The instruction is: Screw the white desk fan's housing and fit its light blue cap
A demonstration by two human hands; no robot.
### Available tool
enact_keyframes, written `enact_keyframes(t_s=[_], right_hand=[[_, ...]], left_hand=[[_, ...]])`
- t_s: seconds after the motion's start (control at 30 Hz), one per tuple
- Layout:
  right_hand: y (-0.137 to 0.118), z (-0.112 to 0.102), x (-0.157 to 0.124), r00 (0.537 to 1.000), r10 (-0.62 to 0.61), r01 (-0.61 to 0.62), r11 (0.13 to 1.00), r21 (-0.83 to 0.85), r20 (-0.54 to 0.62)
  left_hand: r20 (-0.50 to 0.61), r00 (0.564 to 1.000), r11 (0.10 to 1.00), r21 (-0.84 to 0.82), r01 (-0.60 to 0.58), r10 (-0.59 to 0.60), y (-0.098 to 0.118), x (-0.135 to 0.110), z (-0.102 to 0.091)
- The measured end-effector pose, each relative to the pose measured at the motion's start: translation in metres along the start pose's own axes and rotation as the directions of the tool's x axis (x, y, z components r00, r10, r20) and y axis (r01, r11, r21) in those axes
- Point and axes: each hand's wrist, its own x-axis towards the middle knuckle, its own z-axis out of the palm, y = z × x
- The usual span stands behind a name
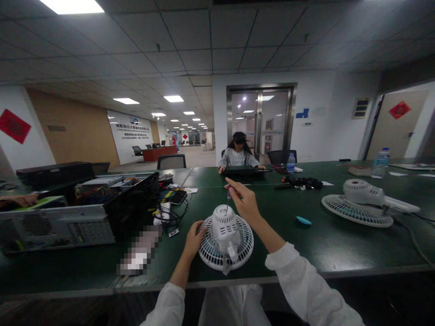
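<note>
A white electric fan (225, 233) lies face down on its round grille in front of me, its motor housing pointing up. My right hand (244, 199) is closed around the handle of a screwdriver (229, 195). The screwdriver stands nearly upright, its tip at the top of the motor housing; the screw itself is too small to make out. My left hand (196, 237) rests on the left rim of the grille, with the fingers bent against the fan.
To the left stand an opened computer case (88, 203), with another person's hand (22, 200) at it, and tangled cables (173, 213). On the right are a second fan (360, 203), a light-blue piece (303, 220) and water bottles (380, 163). A person (239, 156) sits across the table.
</note>
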Motion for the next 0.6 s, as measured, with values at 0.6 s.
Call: enact_keyframes(t_s=[0.6], right_hand=[[0.0024,0.0024,-0.0009,0.999,0.028,-0.029,0.998,-0.047,-0.031]], left_hand=[[-0.003,1.000,0.999,0.038,-0.011,0.011,0.0046,-0.0011,-0.0005]])
